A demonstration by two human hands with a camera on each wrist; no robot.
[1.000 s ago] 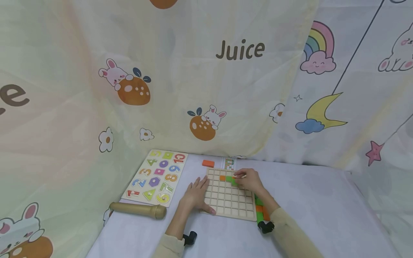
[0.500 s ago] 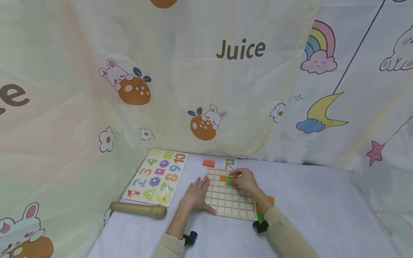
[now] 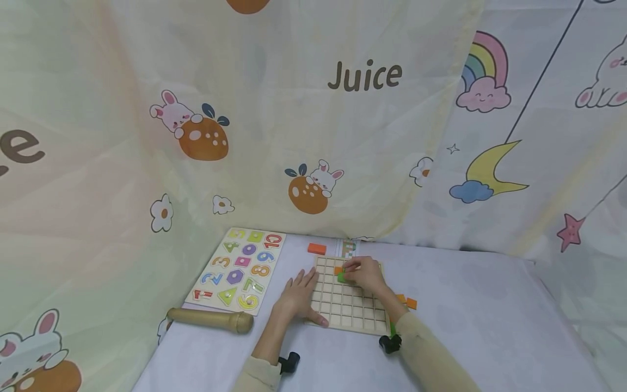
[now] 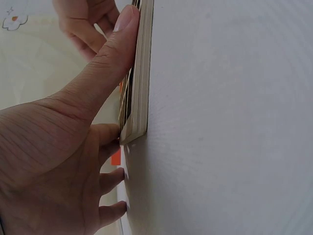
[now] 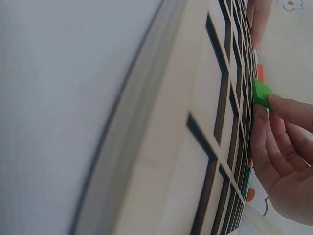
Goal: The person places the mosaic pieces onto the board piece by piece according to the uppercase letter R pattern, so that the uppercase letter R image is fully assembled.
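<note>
A wooden grid board (image 3: 343, 305) lies on the white table before me. My left hand (image 3: 295, 296) rests along its left side with fingers spread, the thumb laid on the near left corner. Over the upper rows, my right hand (image 3: 364, 274) pinches a small green block (image 5: 261, 93) between thumb and finger, and the block looks tilted against the grid in the right wrist view. An orange block (image 3: 338, 270) sits in a cell just beyond it. The right hand hides the cells beneath it.
Loose orange blocks (image 3: 411, 304) and a green block (image 3: 393, 329) lie by the board's right edge. Behind it are a red-orange block (image 3: 317, 248) and a patterned card (image 3: 349, 249). To the left are a number puzzle (image 3: 215, 300) and a gold toy microphone (image 3: 210, 318).
My right hand has shifted left across the upper rows with the green block, toward the orange one. More orange blocks show past the right sleeve. The left hand stays put.
</note>
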